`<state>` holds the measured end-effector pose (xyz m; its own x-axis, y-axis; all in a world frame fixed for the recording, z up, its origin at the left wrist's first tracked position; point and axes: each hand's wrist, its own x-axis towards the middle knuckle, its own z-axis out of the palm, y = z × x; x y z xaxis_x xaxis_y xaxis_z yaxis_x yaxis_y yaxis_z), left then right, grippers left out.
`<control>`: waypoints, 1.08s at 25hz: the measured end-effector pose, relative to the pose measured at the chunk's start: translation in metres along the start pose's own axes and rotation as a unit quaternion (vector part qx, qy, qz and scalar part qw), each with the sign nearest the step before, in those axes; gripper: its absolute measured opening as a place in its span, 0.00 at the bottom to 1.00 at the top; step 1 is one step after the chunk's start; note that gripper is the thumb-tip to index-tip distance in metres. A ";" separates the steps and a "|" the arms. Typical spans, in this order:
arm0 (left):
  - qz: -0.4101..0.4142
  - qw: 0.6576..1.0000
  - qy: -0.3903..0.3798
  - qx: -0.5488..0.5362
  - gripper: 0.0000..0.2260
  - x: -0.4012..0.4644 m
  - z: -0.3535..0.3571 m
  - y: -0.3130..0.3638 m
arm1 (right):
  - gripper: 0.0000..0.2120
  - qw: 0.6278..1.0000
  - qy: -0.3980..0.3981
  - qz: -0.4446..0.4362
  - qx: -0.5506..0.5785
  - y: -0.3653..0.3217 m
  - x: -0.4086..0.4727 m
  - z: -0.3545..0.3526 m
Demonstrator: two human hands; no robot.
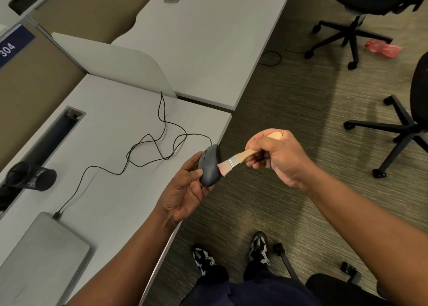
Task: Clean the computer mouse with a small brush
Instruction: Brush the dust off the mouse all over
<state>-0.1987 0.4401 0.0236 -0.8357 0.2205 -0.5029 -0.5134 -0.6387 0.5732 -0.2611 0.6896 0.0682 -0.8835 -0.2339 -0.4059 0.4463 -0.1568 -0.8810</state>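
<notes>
Head camera, looking steeply down, close over desk (111, 129) edge (wide-angle), floor beyond

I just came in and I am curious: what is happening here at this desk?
A person is cleaning a computer mouse. The left hand holds the mouse up beside the desk edge. The right hand grips a small brush, bristles against the mouse's side. The mouse cable trails across the desk to a closed laptop.

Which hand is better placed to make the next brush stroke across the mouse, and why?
The right hand: it already grips the brush by its wooden handle, with the bristles against the mouse. The left hand is occupied holding the mouse up off the desk.
</notes>
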 end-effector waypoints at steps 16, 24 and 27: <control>0.015 0.999 0.038 -0.002 0.38 0.009 -0.004 0.003 | 0.09 0.999 0.022 -0.046 0.018 0.006 0.001 0.004; 0.024 0.995 0.100 -0.014 0.45 0.013 0.006 0.006 | 0.11 0.999 0.006 -0.044 -0.003 0.018 -0.001 0.002; 0.029 0.990 0.122 -0.057 0.41 0.015 0.010 0.007 | 0.05 0.995 0.048 -0.076 0.033 0.017 0.000 0.002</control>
<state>-0.2171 0.4459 0.0265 -0.7838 0.0044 -0.6210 -0.4289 -0.7270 0.5362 -0.2531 0.6847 0.0543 -0.9496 -0.1106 -0.2934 0.3122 -0.2468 -0.9174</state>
